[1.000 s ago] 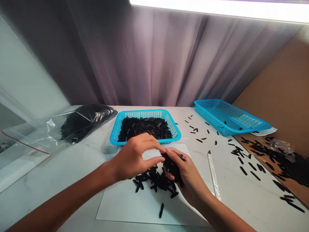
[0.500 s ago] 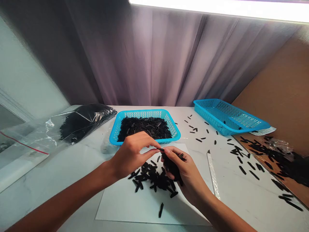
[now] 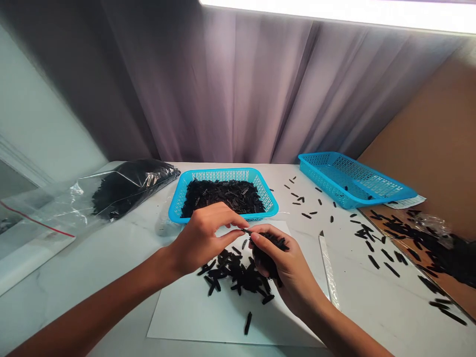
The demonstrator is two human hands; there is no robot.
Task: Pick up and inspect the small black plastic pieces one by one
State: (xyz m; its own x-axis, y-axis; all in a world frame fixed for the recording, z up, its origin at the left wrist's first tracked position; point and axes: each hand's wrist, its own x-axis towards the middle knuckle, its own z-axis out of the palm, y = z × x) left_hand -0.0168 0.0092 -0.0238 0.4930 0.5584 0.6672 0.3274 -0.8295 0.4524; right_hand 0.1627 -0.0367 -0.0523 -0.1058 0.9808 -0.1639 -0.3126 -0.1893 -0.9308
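My left hand [image 3: 208, 235] is closed in a pinch on the end of a small black strip [image 3: 246, 230], its thumb and forefinger pressed together. Close beside it, my right hand [image 3: 284, 253] wraps round a bunch of the same black strips [image 3: 267, 258], with the thumb near the pinched one. Below both hands, a loose pile of black strips [image 3: 238, 272] lies on a white sheet [image 3: 193, 317]. One single strip [image 3: 248, 323] sits apart toward the sheet's near edge. What the strips are made of, I cannot tell.
Behind the hands stands a blue basket [image 3: 273, 203] full of black strips. A second blue basket [image 3: 357, 191] is at the back right. At left lies a clear bag [image 3: 126, 191] of black pieces. A craft knife [image 3: 329, 270] and scattered strips [image 3: 372, 260] lie at right, near cardboard [image 3: 420, 114].
The left fingertips have drawn slightly apart from the right thumb, and the pinched strip shows more between them. The right hand has shifted a little to the right.
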